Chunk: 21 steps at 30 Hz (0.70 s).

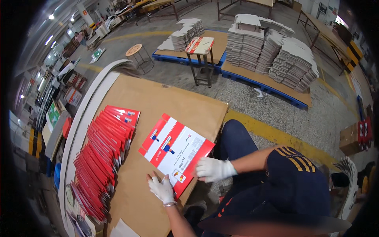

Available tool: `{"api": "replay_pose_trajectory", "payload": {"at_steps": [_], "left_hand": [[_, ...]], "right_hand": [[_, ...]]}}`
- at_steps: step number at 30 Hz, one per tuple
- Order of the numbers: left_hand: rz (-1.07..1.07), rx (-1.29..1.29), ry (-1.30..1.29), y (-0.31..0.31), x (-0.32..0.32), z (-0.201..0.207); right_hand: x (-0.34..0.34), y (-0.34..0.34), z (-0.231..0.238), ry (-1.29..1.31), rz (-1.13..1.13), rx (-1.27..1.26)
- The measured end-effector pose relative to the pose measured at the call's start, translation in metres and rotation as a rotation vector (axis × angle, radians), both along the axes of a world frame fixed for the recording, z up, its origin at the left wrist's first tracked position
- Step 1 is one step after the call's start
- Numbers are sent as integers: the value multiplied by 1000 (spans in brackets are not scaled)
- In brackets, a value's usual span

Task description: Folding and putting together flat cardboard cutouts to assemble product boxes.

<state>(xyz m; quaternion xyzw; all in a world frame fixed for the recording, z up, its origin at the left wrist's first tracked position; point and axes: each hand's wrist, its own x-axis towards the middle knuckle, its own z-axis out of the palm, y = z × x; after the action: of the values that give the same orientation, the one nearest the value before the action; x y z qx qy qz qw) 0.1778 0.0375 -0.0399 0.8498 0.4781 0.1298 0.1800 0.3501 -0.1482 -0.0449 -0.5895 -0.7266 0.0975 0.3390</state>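
From my remote station I find the carton [176, 152] lying flat on the brown surface [138, 189], printed side up, right of a fanned row of red cartons [100, 162]. The left hand [162, 190], gloved, has its fingers spread at the carton's near-left edge, thumb at that edge. The right hand [215, 169], also gloved, is at the right edge, fingers close together; whether it pinches the carton I cannot tell. Beyond the surface stands a stool [200, 46].
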Motion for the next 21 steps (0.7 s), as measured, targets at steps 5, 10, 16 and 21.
{"api": "replay_pose_trajectory", "payload": {"at_steps": [5, 10, 16, 21], "left_hand": [[-83, -583, -525, -83, 8, 15], [-206, -34, -222, -66, -63, 40], [404, 172, 488, -33, -290, 38], [564, -46, 630, -54, -381, -19]], "right_hand": [[-39, -38, 33, 1163, -302, -701], [92, -21, 64, 554, -801, -498], [319, 100, 73, 365, -598, -394], [385, 290, 17, -34, -571, -373]]}}
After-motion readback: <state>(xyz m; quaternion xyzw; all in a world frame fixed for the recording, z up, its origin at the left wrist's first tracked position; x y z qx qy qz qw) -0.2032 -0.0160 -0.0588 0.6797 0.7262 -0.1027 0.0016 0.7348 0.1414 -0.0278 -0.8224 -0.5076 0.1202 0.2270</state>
